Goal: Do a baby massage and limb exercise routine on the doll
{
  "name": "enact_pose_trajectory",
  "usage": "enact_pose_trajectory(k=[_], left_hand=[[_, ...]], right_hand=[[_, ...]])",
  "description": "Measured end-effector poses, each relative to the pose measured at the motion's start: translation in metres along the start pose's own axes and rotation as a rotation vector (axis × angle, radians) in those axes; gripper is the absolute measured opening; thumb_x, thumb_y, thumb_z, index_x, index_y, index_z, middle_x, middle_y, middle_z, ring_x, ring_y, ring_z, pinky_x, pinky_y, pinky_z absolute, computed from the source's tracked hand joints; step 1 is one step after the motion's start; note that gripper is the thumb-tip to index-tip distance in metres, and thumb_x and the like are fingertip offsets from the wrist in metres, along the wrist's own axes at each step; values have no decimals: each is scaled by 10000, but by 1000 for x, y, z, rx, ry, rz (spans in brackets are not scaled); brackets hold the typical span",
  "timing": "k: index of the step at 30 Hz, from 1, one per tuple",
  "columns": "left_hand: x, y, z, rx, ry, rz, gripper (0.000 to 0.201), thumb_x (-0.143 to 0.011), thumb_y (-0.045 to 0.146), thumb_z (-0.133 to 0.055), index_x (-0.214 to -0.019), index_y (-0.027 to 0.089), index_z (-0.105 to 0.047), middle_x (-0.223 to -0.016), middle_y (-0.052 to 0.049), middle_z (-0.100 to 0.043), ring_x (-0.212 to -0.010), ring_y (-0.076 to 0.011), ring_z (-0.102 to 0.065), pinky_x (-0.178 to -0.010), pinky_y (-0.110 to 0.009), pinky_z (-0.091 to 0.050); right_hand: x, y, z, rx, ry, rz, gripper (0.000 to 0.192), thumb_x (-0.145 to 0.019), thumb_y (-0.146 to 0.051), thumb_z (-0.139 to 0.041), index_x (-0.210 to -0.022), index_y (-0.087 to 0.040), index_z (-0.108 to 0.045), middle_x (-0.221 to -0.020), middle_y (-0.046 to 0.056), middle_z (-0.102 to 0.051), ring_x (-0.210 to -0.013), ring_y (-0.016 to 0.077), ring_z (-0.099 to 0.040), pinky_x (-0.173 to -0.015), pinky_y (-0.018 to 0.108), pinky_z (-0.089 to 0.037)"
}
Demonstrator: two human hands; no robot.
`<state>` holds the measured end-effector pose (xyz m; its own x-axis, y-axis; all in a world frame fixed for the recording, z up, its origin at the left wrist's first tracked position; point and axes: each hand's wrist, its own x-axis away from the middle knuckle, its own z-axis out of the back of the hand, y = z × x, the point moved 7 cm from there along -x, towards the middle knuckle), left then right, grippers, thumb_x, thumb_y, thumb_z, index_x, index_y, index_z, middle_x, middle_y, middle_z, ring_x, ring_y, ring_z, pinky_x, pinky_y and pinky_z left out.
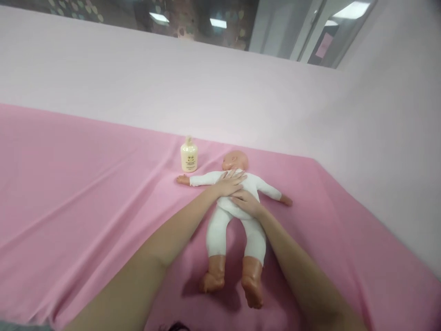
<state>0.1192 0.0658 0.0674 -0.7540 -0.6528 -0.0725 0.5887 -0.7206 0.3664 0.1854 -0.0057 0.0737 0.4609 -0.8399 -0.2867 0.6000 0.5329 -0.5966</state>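
A baby doll (237, 211) with a white cloth body lies on the pink sheet, its head turned to the left and its arms spread. My left hand (230, 183) rests flat on the doll's upper body, fingers stretched toward its head. Just below and to the right, my right hand (246, 202) lies on the doll's middle with the fingers extended to the left. Both hands press on the cloth and hold nothing. The doll's bare feet point toward me.
A cream lotion bottle (189, 157) with a pump top stands beyond the doll's outstretched left-side hand. The pink sheet (86, 184) covers the table, with creases at the left. A white wall (138, 82) rises behind it, with a window (206, 20) above.
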Motion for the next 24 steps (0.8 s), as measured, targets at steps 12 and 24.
enact_pose_trajectory(k=[12, 24], left_hand=[[18, 41, -20, -44, 154, 105, 633, -1046, 401, -378, -1653, 219, -393, -1773, -123, -231, -1655, -420, -128, -1252, -802, -89], [28, 36, -14, 92, 286, 111, 699, -996, 268, -360, -1673, 103, -314, -1768, -109, -263, -1657, -252, -197, -1370, -510, -100]], right_hand=[[27, 12, 49, 107, 565, 23, 448, -1062, -500, -437, -1327, -238, -686, -1375, 126, -698, -1344, 314, -595, -1199, 546, -416], [7, 48, 17, 208, 200, -264, 701, -1095, -559, -182, -1683, -199, -310, -1775, 79, -258, -1674, 280, -131, -1342, 571, -175]])
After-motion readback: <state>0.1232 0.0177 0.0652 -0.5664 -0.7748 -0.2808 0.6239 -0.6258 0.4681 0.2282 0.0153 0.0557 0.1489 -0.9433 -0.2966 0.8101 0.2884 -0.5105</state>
